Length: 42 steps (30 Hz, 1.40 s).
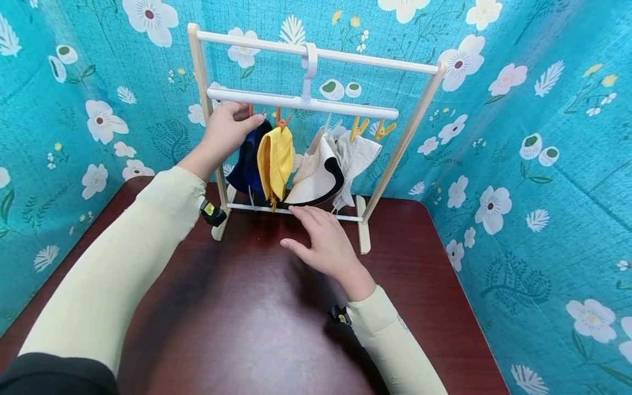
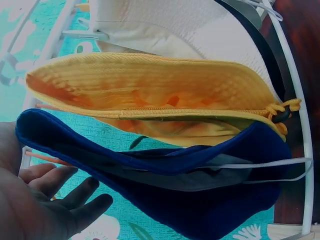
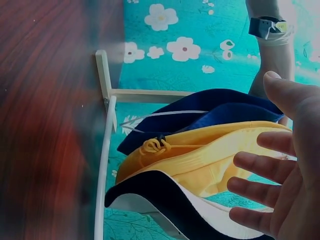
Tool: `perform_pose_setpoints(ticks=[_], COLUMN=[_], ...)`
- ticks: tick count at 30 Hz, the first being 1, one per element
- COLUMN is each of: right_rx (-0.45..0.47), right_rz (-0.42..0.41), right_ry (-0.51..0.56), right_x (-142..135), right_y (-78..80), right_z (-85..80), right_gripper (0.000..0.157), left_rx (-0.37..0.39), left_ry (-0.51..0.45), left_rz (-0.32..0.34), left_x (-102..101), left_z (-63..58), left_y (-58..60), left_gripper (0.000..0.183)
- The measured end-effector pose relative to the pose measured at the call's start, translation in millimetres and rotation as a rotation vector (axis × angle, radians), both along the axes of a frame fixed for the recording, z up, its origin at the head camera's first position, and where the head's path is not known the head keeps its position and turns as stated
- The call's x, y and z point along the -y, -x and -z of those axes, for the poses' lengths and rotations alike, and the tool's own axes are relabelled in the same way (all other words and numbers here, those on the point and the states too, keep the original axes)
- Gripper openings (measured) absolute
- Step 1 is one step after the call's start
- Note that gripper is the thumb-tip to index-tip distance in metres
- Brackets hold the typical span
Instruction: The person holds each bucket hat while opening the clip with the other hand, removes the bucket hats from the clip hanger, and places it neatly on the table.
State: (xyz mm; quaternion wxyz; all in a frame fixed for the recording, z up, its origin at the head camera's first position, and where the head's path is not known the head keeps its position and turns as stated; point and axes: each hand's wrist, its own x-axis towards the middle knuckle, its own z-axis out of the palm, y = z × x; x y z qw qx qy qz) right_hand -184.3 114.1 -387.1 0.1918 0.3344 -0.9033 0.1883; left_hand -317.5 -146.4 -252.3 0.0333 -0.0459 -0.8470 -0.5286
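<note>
My left hand (image 1: 229,129) is at the far left end of the white hanger (image 1: 345,106), its thumb and fingertips around an orange clip (image 2: 47,158) above a navy hat (image 2: 215,200). Its other fingers are spread below the clip, and the thumb is hidden behind the hat in the left wrist view. Beside it hangs a yellow hat (image 1: 275,162) with a cord, under another orange clip (image 1: 282,122). My right hand (image 1: 331,244) holds nothing, its fingers spread in front of a cream hat (image 1: 311,184) with a black edge.
A pale wooden rack (image 1: 402,145) with a white top bar carries the hanger. At the right end, a whitish hat (image 1: 357,156) hangs below yellow clips (image 1: 359,129). The rack's feet (image 1: 364,236) stand on a dark red table (image 1: 257,296), with floral cloth (image 1: 474,181) around it.
</note>
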Motion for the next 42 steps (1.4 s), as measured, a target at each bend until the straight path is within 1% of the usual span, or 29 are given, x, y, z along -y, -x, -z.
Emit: perform_pose_setpoints(ticks=[4, 6, 11, 17, 27, 30, 34, 37, 42], right_rx=[0.000, 0.006, 0.032, 0.055, 0.134, 0.167, 0.249, 0.311, 0.371], right_rz=[-0.009, -0.011, -0.001, 0.002, 0.040, 0.062, 0.119, 0.148, 0.151], right_ry=[-0.003, -0.002, -0.020, -0.030, 0.009, 0.018, 0.035, 0.056, 0.100], right_x=[5.9, 9.6, 20.2, 34.3, 50.2, 57.6, 67.0, 73.8, 84.6], right_y=[0.3, 0.4, 1.9, 6.7, 16.4, 18.0, 20.2, 22.4, 26.8], right_z=[-0.3, -1.0, -2.0, -4.2, -11.9, -15.0, -18.7, -20.7, -22.0], right_gripper=[0.073, 0.073, 0.073, 0.073, 0.073, 0.073, 0.073, 0.074, 0.075], left_rx=[0.023, 0.025, 0.021, -0.001, -0.039, -0.064, -0.087, -0.088, -0.069], left_ry=[-0.071, -0.087, -0.098, -0.121, -0.160, -0.176, -0.178, -0.170, -0.195], left_rz=[0.000, -0.003, -0.012, -0.024, -0.047, -0.053, -0.053, -0.057, -0.059], left_x=[1.5, 2.2, 0.8, -5.4, -10.5, -11.1, -11.8, -12.2, -13.3], left_z=[1.3, 2.1, 3.8, 3.7, 3.8, 5.7, 9.5, 11.6, 12.7], left_y=[4.1, 5.6, 6.5, 4.1, 2.9, 2.1, 1.5, 1.3, 1.6], left_gripper=[0.073, 0.072, 0.068, 0.063, 0.059, 0.056, 0.054, 0.055, 0.056])
